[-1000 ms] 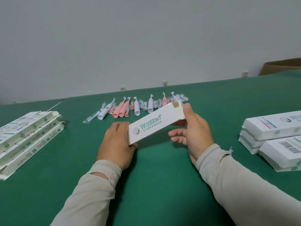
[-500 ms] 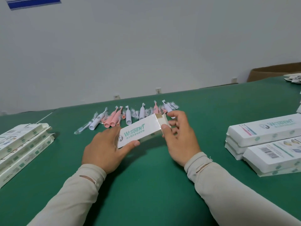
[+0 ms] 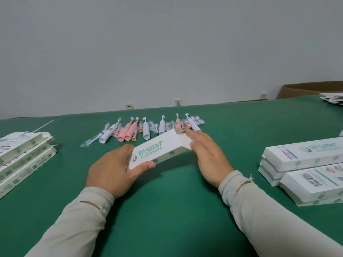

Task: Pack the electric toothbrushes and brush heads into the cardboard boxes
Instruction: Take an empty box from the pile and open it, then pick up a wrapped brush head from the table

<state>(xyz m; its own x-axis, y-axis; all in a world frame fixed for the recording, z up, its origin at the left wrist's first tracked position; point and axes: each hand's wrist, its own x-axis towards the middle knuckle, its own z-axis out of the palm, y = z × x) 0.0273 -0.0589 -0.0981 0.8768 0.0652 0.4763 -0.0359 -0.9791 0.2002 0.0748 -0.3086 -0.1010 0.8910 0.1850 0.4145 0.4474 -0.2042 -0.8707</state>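
A white Wisdent cardboard box (image 3: 157,149) is held low over the green table (image 3: 167,210) at the centre. My left hand (image 3: 113,169) grips its near left end, thumb on the front face. My right hand (image 3: 207,154) presses flat with straight fingers against the box's right end flap. Behind the box lies a row of pink electric toothbrushes (image 3: 128,131) and white electric toothbrushes (image 3: 161,127), with small wrapped brush heads (image 3: 196,120) among them.
Flat unfolded boxes (image 3: 22,154) are stacked at the left edge. Closed white boxes (image 3: 304,154) are piled at the right, one showing a barcode (image 3: 313,180). A brown carton (image 3: 311,89) and loose leaflets (image 3: 334,98) sit at the far right.
The box has come lower and flatter toward the table. My right hand went from curling at the end flap to pressing flat on it. The camera view shifted.
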